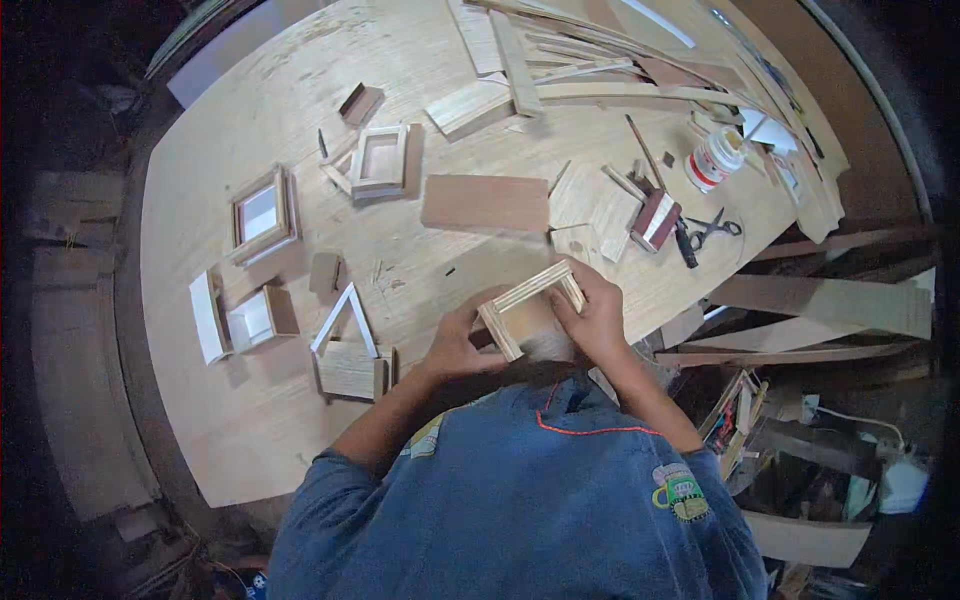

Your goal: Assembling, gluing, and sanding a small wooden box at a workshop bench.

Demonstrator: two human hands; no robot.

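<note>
A small wooden frame (530,287), made of pale strips with layered edges, is held up between both my hands over the near side of the table. My left hand (458,342) is closed on its left end. My right hand (594,312) grips the right end, with the thumb on the near side. The inside of the frame is partly hidden by its front strips. Just beyond it lies a flat reddish-brown board (485,202). To the left of my left hand are a small wooden box (348,370) and white strips joined in a peak (345,312).
Small boxes and frames stand on the left of the table (250,410), including a square frame (262,215) and another frame (380,162). At right are a white jar (712,162), scissors (716,228) and a dark red block (656,220). Wood strips (600,92) pile up at the back.
</note>
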